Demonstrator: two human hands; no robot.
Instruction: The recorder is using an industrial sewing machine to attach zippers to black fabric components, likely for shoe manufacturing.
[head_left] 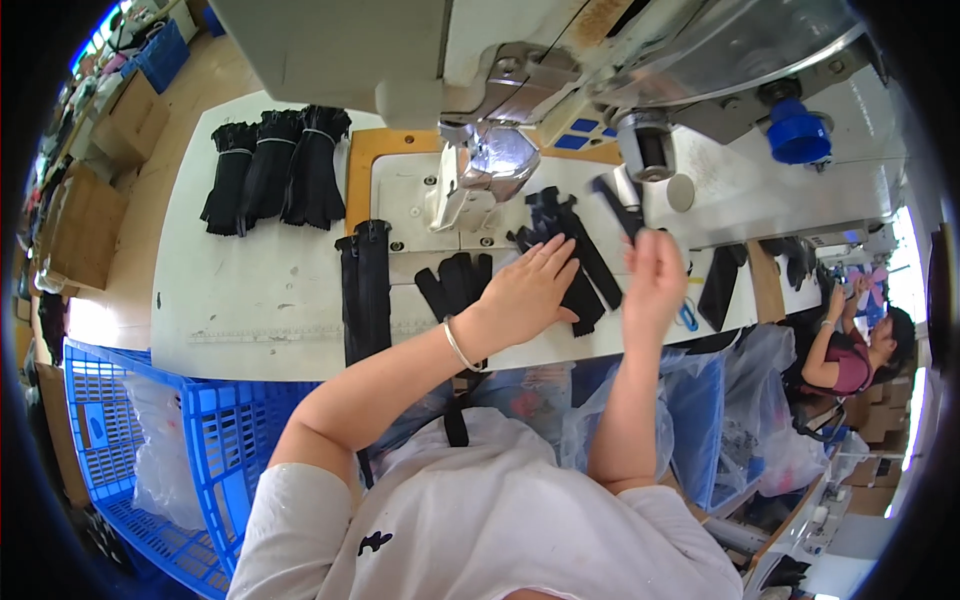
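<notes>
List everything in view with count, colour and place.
Sewing machine: one, pale, top centre
Table: one, white, under machine
Tied bundles: three, black, table's upper left
Loose strips: several, black, table's middle and right
Round part: one, blue, machine's right
Small tool: one, blue, table's right
Crates: at least two, blue, lower and upper left
Plastic bags: several, clear, around table
Cardboard boxes: several, brown, left background
Nearby person: one, maroon top, far right
Bracelet: one, silver, left wrist
Shirt: one, white, bottom centre
Left hand: one, bare, on loose strips
Right hand: one, bare, holding blurred dark item
</notes>
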